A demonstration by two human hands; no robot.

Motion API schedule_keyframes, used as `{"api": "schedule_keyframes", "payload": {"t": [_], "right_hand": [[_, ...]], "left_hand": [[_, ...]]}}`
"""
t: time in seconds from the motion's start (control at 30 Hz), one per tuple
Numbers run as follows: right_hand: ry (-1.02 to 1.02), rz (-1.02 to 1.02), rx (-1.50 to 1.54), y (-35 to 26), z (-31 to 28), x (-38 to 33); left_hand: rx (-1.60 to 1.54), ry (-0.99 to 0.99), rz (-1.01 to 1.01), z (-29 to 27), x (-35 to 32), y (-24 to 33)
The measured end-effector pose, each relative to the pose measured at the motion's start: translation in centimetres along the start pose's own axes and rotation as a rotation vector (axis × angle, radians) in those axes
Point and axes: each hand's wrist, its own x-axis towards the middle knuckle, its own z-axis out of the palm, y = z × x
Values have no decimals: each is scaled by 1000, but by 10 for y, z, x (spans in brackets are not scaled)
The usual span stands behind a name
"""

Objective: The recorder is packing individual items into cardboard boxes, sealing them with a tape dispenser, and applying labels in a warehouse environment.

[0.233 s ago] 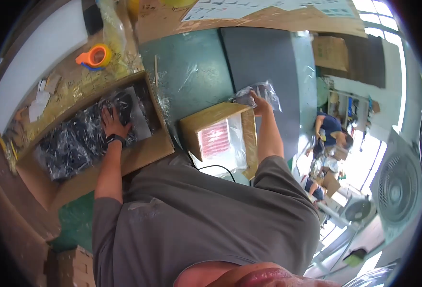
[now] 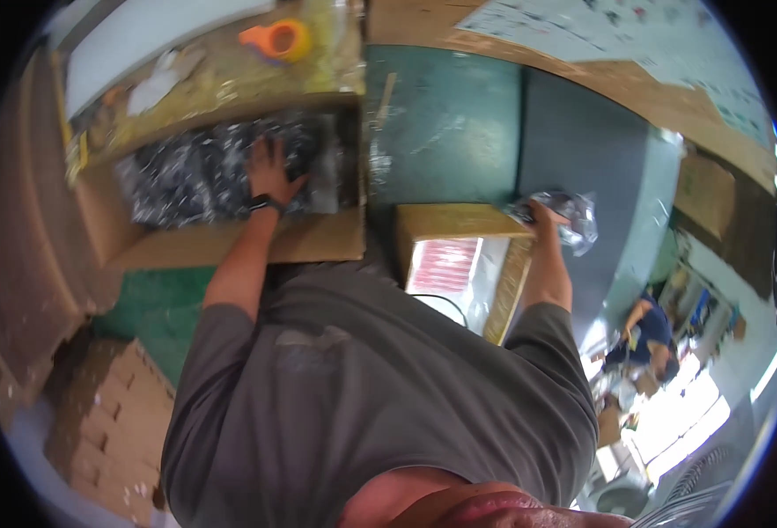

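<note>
My left hand lies with spread fingers on dark items in clear plastic wrapping. These fill much of a long open cardboard box on the left. On the right, my right hand has its fingers closed on a clear plastic bag; what the bag contains is not clear. That hand is just beyond the far right corner of a smaller open carton. Inside this carton, red-and-white striped goods sit beside clear plastic.
An orange tape dispenser stands on the tape-covered surface behind the long box. A dark grey panel lies on the green tabletop. Stacked cardboard is at lower left. Another person is at work far right.
The view has turned, so the boxes and both hands appear further right. My left hand remains on the wrapped items, and my right hand still holds the plastic bag.
</note>
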Motion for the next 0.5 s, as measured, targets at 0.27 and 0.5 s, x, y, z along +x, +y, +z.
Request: {"api": "schedule_keyframes", "payload": {"t": [0.27,0.5], "right_hand": [[-527,-482,607,-6,67,-231],[-562,-811,-115,32,232,-441]], "left_hand": [[60,-32,-30,-7,-17,-27],[-51,-77,22,-13,14,-44]]}}
